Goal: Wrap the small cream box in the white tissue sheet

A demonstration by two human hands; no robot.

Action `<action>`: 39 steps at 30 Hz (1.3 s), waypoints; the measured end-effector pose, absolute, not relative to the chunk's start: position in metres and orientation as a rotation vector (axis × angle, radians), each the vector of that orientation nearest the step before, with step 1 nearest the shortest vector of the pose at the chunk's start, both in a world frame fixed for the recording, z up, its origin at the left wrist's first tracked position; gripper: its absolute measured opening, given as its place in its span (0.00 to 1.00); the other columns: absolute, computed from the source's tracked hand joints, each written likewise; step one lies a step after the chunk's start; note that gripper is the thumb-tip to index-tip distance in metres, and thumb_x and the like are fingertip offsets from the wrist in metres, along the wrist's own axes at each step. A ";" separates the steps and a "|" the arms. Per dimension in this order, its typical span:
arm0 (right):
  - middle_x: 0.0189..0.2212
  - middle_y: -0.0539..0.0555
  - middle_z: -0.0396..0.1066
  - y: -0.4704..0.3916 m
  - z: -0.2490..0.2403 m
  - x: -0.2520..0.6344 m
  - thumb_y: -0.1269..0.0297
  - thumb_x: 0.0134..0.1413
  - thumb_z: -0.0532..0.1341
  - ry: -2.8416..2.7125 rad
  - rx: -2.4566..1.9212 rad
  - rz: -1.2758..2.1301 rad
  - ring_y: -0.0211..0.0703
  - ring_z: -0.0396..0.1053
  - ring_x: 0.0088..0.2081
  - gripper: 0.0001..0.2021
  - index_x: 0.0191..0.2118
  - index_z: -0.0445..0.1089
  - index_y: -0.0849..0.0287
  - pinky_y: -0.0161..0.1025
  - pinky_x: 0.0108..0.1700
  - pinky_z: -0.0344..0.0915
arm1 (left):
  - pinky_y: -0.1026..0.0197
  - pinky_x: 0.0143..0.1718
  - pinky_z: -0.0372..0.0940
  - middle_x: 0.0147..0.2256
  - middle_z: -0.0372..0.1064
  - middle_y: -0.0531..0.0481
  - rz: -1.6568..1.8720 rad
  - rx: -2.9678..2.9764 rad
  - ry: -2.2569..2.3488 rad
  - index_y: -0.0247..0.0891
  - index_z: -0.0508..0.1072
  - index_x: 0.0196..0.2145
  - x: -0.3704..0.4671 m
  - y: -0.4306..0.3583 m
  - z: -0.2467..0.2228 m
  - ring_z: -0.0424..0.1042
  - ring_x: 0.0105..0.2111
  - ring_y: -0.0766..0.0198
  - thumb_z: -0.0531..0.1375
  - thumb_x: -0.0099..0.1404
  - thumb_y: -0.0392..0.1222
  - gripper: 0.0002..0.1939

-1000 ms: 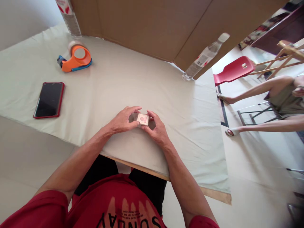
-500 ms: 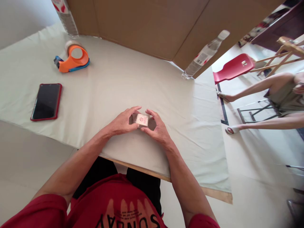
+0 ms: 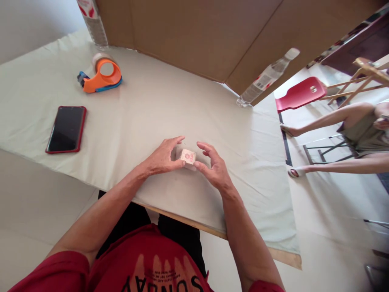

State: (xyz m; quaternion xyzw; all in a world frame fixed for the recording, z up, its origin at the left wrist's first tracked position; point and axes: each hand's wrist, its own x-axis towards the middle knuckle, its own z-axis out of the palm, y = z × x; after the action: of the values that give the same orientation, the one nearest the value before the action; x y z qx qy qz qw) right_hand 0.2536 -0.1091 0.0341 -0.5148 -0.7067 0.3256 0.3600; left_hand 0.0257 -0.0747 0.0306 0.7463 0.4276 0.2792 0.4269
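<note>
A small whitish block with a red print (image 3: pixel 187 156) sits on the pale cloth of the table (image 3: pixel 146 109), between my two hands. My left hand (image 3: pixel 165 157) curves around its left side, thumb tip at the block's near left edge, fingers apart. On the other side my right hand (image 3: pixel 215 165) is spread, its thumb close to the block's right edge and its fingers raised off it. Whether the thumbs touch the block is hard to tell.
A phone with a red case (image 3: pixel 66 129) and an orange tape dispenser (image 3: pixel 103 76) lie at the left. Bottles (image 3: pixel 267 79) (image 3: pixel 96 28) stand against a cardboard panel (image 3: pixel 188 36) at the back. At the right a seated person's legs (image 3: pixel 331 117) show near a red chair (image 3: pixel 304 94).
My right hand has opened and moved right, away from the block. The fingers of my left hand are also a little farther from it. The whole view has shifted slightly.
</note>
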 end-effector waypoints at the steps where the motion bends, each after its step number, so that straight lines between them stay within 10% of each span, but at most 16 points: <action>1: 0.62 0.57 0.67 -0.108 0.039 0.255 0.51 0.58 0.64 -1.805 -1.350 0.847 0.55 0.63 0.64 0.23 0.58 0.68 0.49 0.55 0.62 0.63 | 0.42 0.64 0.59 0.63 0.64 0.37 0.693 1.871 1.067 0.37 0.58 0.67 0.026 -0.075 0.031 0.60 0.65 0.43 0.63 0.57 0.47 0.42; 19: 0.23 0.48 0.69 -0.036 0.045 0.240 0.55 0.49 0.66 -1.925 -1.498 1.278 0.37 0.62 0.27 0.11 0.26 0.73 0.59 0.36 0.30 0.56 | 0.39 0.62 0.59 0.57 0.66 0.37 0.653 2.075 1.092 0.39 0.67 0.48 0.030 -0.074 0.026 0.61 0.62 0.42 0.64 0.54 0.42 0.23; 32: 0.25 0.47 0.65 -0.019 0.074 0.228 0.57 0.56 0.64 -1.545 -1.160 0.964 0.35 0.61 0.28 0.11 0.30 0.66 0.56 0.36 0.32 0.58 | 0.43 0.66 0.55 0.66 0.56 0.37 0.923 1.901 0.944 0.41 0.66 0.51 0.026 -0.075 0.032 0.53 0.69 0.46 0.63 0.59 0.44 0.22; 39: 0.29 0.48 0.67 0.000 0.077 0.226 0.56 0.58 0.65 -1.552 -1.159 0.776 0.36 0.65 0.31 0.10 0.33 0.68 0.56 0.37 0.36 0.64 | 0.50 0.51 0.68 0.48 0.74 0.41 0.833 1.464 0.866 0.38 0.69 0.50 0.027 -0.068 0.027 0.74 0.48 0.53 0.63 0.60 0.48 0.22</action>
State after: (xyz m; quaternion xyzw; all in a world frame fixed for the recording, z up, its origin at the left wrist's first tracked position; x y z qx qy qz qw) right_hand 0.2257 -0.0005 0.0765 -0.4799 -0.6426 0.3212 0.5035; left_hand 0.0269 -0.0677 0.0272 0.6272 0.3709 0.3571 0.5843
